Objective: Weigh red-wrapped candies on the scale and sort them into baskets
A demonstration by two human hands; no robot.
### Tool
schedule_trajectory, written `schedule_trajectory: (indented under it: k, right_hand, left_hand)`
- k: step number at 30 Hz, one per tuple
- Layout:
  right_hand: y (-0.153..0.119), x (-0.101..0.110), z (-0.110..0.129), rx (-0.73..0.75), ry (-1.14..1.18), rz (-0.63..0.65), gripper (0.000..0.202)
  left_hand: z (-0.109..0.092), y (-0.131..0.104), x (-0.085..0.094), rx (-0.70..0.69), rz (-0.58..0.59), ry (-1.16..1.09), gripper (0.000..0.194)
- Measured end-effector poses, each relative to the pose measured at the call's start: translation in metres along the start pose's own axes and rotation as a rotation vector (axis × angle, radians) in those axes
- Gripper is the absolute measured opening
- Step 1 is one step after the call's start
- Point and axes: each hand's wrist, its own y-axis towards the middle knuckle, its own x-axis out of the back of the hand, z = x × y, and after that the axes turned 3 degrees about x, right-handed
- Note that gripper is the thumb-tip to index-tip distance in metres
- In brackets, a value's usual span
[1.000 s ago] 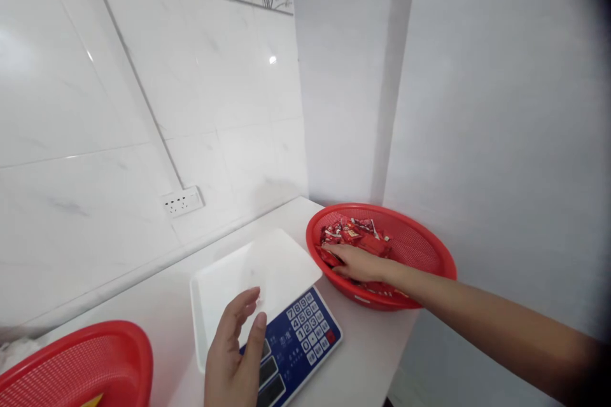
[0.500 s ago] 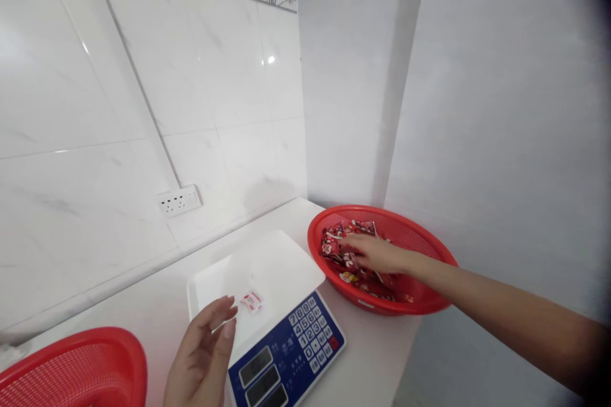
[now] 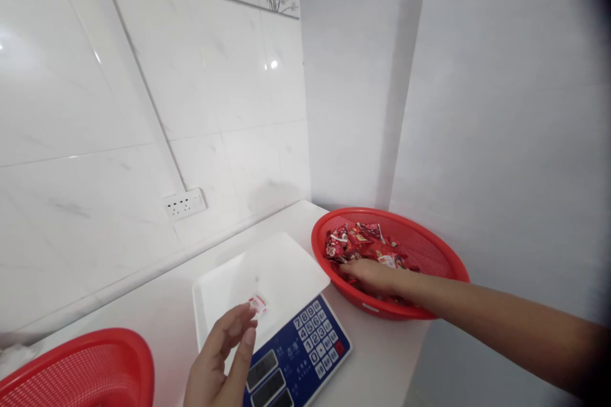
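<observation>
Hands apart: left hand (image 3: 219, 356) open beside scale (image 3: 281, 261), right hand (image 3: 375, 276) among packets (image 3: 337, 243) in basket (image 3: 451, 257), desk's (image 3: 377, 356) far right corner, grip unclear; forearm pressure on rim could tip it.

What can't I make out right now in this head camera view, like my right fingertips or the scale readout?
All in the head view:
- Right hand: fingertips hidden among the red packets, so its grip can't be told.
- Scale displays: too dim to read; the lowest is cut off by the bottom edge.
- Small packet on the scale: print too small.
- Left-hand basket: cut off by the left and bottom edges.
</observation>
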Motion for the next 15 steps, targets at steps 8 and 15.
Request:
schedule_trajectory:
  k: [8,15]
  right_hand:
    - [0.002,0.026,-0.023,-0.093,-0.192,0.176,0.064]
    - [-0.001,0.001,-0.02,-0.119,-0.307,0.242,0.095]
  left_hand:
    - [0.0,0.002,0.005,-0.003,0.044,0.057,0.047]
    - [0.0,0.001,0.002,-0.003,0.005,0.062,0.049]
